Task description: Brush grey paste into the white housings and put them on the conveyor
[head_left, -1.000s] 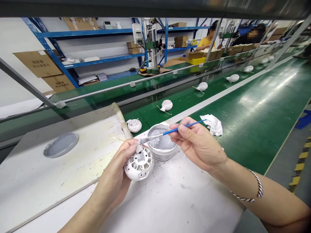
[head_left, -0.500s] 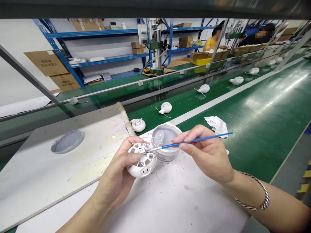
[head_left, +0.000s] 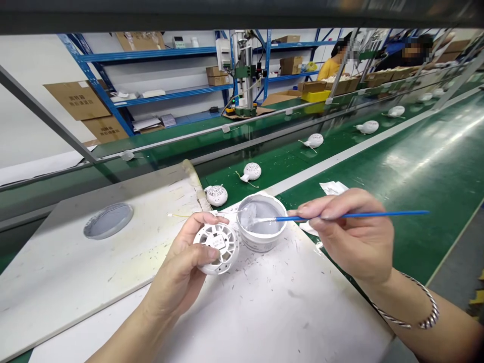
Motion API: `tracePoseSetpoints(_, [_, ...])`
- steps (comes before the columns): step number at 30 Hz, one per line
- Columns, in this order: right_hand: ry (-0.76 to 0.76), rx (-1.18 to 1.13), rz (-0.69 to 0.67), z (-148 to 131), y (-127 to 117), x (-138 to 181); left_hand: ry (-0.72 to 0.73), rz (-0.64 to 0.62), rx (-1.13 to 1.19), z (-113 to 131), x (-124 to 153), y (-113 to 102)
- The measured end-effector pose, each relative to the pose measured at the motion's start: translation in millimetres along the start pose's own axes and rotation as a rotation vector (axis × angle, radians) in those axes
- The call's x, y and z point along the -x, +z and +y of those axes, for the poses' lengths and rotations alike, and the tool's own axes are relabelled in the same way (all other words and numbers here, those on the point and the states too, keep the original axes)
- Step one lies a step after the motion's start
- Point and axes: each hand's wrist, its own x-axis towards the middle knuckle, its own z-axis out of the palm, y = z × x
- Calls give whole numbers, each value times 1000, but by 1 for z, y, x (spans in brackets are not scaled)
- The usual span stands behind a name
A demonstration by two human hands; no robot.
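Observation:
My left hand [head_left: 185,269] is wrapped round a white round vented housing [head_left: 217,247], its open side up, with a small grey square part in its centre. My right hand [head_left: 351,237] pinches a thin blue-handled brush [head_left: 351,215]. The brush's bristle end rests inside a white tub of grey paste [head_left: 261,228], which stands on the white board just right of the housing.
A grey lid [head_left: 108,220] lies on the pale work board [head_left: 75,262] at left. Several white vented housings [head_left: 251,171] with wires ride the green conveyor belt [head_left: 416,151]. A crumpled white wipe [head_left: 333,188] lies behind my right hand. People sit at the far end by blue shelving.
The brush tip has left the housing's centre and moved right into the paste tub. My right hand has shifted right. My left hand still holds the housing, turned slightly flatter.

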Motion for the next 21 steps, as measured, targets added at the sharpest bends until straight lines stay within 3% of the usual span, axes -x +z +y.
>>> tracePoseSetpoints(2, [-184,183,-45,-2,-1,-1,30,0,-41,-2,2,3])
tracePoseSetpoints(6, [-557,620,-352,-6,6,-1,69,-41,-115,-8,10,9])
tracePoseSetpoints(9, [-741,753,-435,-5,13,0,70,-52,-162,-10,15,8])
tracePoseSetpoints(17, [-766,714,-539,0,20,5,114,-69,-207,-18,18,11])
tracePoseSetpoints(19, [-760,728,-546,2,19,5,176,-2,-272,-16,13,6])
tracePoseSetpoints(21, [-709,742,-504,5,14,3,277,167,-411,-5,4,-14])
